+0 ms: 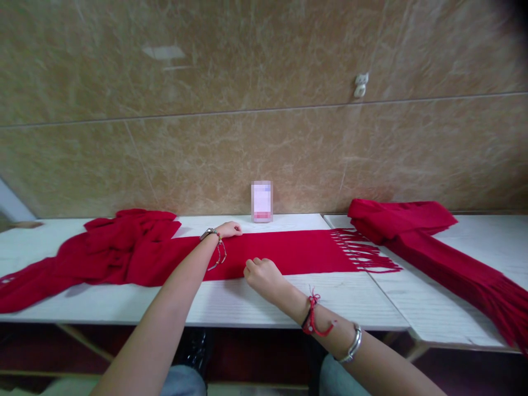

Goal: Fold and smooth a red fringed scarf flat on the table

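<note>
Marbled brown wall behind pale tabletops
The glossy wall fills the upper half of the frame, a pale reflection at upper left and a small white fixture at upper right. Near the centre, a pixelated upright rectangle stands at the back of a white wood-grain tabletop; a second tabletop adjoins it at right. Under the table, at lower left, a slanting brace shows near something black and shiny, too unclear to name.
</note>
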The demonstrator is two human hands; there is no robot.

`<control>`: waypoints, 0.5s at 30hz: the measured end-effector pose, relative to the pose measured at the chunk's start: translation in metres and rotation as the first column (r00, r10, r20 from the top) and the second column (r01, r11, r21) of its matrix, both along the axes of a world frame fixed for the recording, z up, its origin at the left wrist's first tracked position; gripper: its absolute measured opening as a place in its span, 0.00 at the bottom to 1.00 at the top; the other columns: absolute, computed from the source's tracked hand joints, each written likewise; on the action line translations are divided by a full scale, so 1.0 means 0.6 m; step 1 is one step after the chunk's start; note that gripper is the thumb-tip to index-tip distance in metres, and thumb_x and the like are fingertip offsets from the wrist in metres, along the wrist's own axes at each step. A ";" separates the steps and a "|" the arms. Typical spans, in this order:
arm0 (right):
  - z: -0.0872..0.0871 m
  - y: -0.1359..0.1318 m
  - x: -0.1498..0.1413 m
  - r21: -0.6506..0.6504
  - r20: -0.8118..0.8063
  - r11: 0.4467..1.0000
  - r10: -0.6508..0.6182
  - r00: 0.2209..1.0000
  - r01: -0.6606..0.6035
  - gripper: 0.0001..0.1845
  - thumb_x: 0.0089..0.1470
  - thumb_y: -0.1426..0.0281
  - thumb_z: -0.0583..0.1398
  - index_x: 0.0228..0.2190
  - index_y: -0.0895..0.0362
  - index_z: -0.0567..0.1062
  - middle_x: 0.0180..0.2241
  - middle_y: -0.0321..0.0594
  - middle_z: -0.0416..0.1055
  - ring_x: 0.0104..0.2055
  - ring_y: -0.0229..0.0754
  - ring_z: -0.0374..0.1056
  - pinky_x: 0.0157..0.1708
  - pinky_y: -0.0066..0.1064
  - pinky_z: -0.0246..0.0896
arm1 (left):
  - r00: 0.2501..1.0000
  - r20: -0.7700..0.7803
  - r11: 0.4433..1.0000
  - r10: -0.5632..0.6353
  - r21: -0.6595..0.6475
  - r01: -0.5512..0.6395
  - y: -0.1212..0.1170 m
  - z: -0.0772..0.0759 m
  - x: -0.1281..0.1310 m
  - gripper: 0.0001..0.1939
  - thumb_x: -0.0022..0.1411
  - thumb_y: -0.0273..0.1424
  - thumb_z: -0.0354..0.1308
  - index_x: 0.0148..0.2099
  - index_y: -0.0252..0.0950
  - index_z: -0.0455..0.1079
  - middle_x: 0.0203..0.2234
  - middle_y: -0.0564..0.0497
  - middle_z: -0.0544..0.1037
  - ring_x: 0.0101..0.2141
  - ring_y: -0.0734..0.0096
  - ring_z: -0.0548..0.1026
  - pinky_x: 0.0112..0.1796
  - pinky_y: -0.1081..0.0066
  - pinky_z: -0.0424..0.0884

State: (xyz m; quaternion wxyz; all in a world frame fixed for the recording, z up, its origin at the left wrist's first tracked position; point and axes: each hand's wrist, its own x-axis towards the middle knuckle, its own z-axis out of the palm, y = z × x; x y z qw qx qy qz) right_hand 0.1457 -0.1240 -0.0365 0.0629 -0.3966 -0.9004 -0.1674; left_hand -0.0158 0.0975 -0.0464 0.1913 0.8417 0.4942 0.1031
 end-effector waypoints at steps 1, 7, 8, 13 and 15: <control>-0.001 0.001 -0.004 -0.001 -0.001 1.000 0.001 1.000 -0.001 0.11 0.54 0.79 0.51 0.31 0.63 0.73 0.30 0.48 0.69 0.33 0.45 0.66 0.26 0.33 0.61 | 1.000 0.003 1.000 -0.003 -0.003 0.003 0.001 0.000 -0.002 0.11 0.44 0.35 0.55 0.28 0.34 0.71 0.26 0.52 0.76 0.30 0.70 0.71 0.31 0.76 0.63; -0.006 0.008 -0.017 0.003 0.002 1.000 0.003 1.000 -0.003 0.10 0.54 0.79 0.51 0.32 0.63 0.72 0.30 0.47 0.69 0.33 0.45 0.66 0.26 0.33 0.61 | 0.999 0.037 0.998 -0.032 -0.057 0.034 0.008 -0.003 -0.010 0.12 0.43 0.36 0.57 0.29 0.33 0.72 0.25 0.52 0.76 0.29 0.71 0.70 0.30 0.76 0.62; -0.006 0.009 -0.018 0.003 0.004 1.000 0.002 1.000 -0.002 0.10 0.54 0.79 0.51 0.32 0.63 0.72 0.30 0.47 0.69 0.33 0.45 0.66 0.26 0.33 0.61 | 0.998 0.047 0.997 -0.038 -0.070 0.041 0.009 -0.004 -0.010 0.12 0.43 0.36 0.57 0.29 0.33 0.72 0.25 0.52 0.76 0.29 0.71 0.70 0.30 0.76 0.62; -0.006 0.009 -0.027 -0.001 0.016 1.000 0.001 1.000 -0.001 0.10 0.54 0.80 0.51 0.32 0.63 0.72 0.30 0.46 0.69 0.33 0.44 0.66 0.27 0.33 0.61 | 0.994 0.100 0.989 -0.051 -0.130 0.064 0.011 -0.004 -0.008 0.11 0.43 0.37 0.59 0.27 0.33 0.73 0.22 0.54 0.75 0.27 0.72 0.69 0.29 0.77 0.60; -0.006 0.009 -0.031 -0.004 0.024 1.000 0.001 1.000 -0.001 0.10 0.53 0.80 0.51 0.32 0.63 0.72 0.30 0.47 0.69 0.33 0.44 0.66 0.27 0.33 0.61 | 0.991 0.127 0.987 -0.041 -0.147 0.060 0.009 -0.003 -0.007 0.11 0.42 0.36 0.59 0.26 0.33 0.72 0.20 0.56 0.74 0.26 0.73 0.68 0.29 0.77 0.60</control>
